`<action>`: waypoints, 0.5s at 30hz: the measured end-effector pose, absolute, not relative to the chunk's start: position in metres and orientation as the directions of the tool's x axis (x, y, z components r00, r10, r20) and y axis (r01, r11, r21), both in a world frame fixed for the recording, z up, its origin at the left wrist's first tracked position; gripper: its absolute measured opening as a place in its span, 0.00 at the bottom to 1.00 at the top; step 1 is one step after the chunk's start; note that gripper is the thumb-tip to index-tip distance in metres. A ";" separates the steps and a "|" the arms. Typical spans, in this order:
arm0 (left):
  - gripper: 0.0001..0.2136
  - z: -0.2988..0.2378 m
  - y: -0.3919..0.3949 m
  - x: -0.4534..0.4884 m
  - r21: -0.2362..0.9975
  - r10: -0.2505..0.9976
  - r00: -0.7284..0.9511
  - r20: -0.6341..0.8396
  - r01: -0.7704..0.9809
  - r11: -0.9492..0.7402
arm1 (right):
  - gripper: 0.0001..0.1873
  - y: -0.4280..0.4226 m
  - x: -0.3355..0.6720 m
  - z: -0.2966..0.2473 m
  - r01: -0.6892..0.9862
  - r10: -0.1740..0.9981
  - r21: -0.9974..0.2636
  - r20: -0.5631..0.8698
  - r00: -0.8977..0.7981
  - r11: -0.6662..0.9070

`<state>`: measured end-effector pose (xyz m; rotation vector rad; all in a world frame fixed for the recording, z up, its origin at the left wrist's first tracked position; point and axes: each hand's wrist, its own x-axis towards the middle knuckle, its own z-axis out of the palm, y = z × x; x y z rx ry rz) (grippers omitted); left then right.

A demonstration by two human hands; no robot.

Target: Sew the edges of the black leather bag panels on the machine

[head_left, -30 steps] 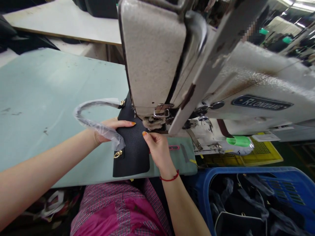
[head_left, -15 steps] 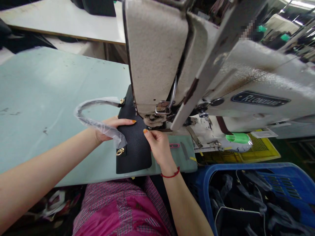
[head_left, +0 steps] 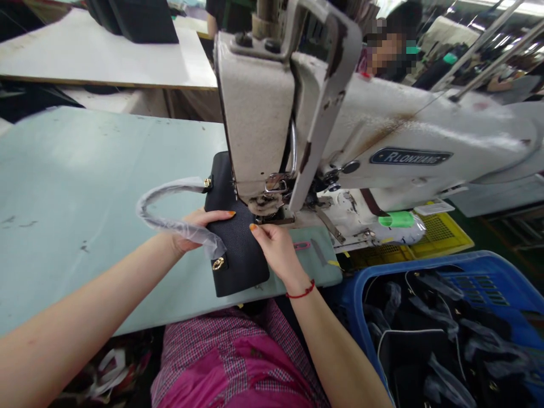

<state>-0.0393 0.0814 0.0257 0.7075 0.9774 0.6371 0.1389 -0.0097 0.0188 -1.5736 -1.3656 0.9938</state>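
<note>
A black leather bag panel (head_left: 238, 255) lies on the pale green table, its right edge under the head of the sewing machine (head_left: 259, 119). Gold rings join it to a curved handle (head_left: 148, 199) wrapped in clear plastic, which arches to the left. My left hand (head_left: 191, 229) grips the panel's left side through the handle loop, thumb on top and the other fingers mostly hidden. With thumb and fingers closed, my right hand (head_left: 276, 249) pinches the panel's right edge just in front of the presser foot (head_left: 261, 218). The needle is hard to make out.
At the lower right stands a blue basket (head_left: 357, 300) holding black bag pieces with plastic-wrapped handles. A pink-handled tool (head_left: 302, 245) lies beside the machine bed. Behind it is a yellow crate (head_left: 450, 235). Black pieces (head_left: 144, 20) stand on a white table (head_left: 55, 51). A person is in the background.
The camera view has shifted, showing more of the machine and basket. The panel is turned slightly, its near end further right. Both hands keep their hold on it.
</note>
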 end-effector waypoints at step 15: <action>0.13 0.021 0.015 -0.003 0.629 0.766 0.143 -0.627 -0.488 0.606 | 0.16 0.004 0.171 0.072 0.838 0.988 -0.545 -0.148 -0.052 -0.038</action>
